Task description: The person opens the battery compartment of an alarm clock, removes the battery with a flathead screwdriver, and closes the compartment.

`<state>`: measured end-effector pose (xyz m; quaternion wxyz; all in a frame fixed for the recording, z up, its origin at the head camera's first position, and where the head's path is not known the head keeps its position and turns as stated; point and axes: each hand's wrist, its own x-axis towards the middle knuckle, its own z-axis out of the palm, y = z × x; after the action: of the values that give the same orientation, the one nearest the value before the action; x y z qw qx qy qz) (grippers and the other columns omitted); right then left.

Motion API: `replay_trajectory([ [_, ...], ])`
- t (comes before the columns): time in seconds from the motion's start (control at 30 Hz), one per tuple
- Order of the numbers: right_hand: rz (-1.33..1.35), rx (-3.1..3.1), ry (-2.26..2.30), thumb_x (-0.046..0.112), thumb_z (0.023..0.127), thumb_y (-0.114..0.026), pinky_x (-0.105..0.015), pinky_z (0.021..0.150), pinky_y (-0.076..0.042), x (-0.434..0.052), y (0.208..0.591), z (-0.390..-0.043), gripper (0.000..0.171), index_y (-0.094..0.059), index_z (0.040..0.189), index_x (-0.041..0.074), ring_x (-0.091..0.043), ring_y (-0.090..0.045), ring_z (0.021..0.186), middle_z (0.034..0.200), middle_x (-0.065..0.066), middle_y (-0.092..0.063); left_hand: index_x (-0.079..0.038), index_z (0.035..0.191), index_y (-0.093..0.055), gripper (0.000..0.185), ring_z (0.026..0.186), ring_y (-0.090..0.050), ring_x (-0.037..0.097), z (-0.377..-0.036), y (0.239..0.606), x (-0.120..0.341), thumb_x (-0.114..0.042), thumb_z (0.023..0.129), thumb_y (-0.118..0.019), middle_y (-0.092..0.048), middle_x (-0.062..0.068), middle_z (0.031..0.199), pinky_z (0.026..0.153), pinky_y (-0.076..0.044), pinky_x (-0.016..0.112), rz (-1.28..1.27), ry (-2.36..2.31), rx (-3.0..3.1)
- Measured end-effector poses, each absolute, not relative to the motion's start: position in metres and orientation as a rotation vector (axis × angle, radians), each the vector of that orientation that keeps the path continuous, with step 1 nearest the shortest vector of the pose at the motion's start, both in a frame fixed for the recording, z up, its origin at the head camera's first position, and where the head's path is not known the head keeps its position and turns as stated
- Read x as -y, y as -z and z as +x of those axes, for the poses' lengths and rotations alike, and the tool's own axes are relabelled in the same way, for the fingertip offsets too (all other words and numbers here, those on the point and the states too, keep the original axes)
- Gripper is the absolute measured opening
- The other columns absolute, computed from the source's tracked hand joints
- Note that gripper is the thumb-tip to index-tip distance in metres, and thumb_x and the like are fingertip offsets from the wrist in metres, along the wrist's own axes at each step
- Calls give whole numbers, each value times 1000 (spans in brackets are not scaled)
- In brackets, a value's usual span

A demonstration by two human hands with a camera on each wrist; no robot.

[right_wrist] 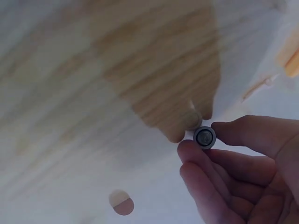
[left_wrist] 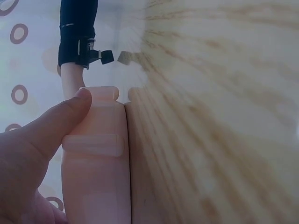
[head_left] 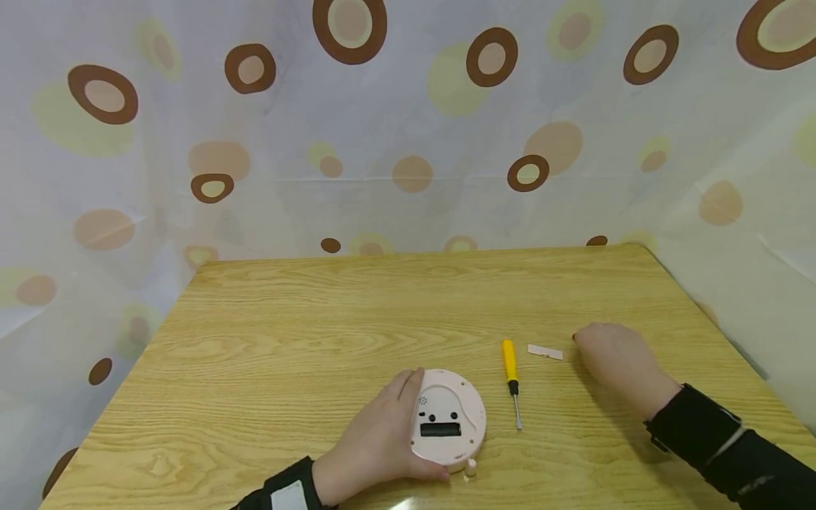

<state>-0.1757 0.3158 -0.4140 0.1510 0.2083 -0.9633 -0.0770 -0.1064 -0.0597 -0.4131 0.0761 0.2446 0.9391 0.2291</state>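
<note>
A round pink clock [head_left: 449, 418] lies face down on the wooden table [head_left: 319, 319], its dark battery slot showing. My left hand [head_left: 382, 435] grips its left edge; the thumb [left_wrist: 60, 119] presses the pink rim [left_wrist: 96, 158] in the left wrist view. A yellow-handled screwdriver [head_left: 512, 379] lies just right of the clock. A small white cover piece [head_left: 545, 352] lies beyond it. My right hand [head_left: 615, 358] hovers close to that piece, and in the right wrist view its fingers [right_wrist: 210, 158] pinch a small grey cylindrical battery [right_wrist: 204, 137] end-on.
A curtain with brown and green circles [head_left: 408, 120] hangs behind and around the table. The table's right edge [head_left: 720, 333] runs near my right arm. A small pink foot [head_left: 471, 467] juts from the clock's near side.
</note>
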Motion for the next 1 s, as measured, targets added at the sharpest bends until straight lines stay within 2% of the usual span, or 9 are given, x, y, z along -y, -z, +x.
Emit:
replay_trajectory([
  [0.7,483,2764,167,-11,87,-68,-38,43,-47,-314,417,-172,41,-46,58,9,-20,-50,49,54,-6,-47,1,164,-32,140,143,-55,32,-106,415,60,-72,62,-94,-46,19,162,115,-52,48,739,-704,-2808],
  [1.0,432,2840,152,-5,89,-68,-38,43,-47,-314,416,-172,40,-48,58,9,-20,-51,49,55,-6,-47,1,164,-32,139,143,-55,32,-106,414,60,-71,62,-95,-46,19,162,115,-53,48,739,-702,-2806],
])
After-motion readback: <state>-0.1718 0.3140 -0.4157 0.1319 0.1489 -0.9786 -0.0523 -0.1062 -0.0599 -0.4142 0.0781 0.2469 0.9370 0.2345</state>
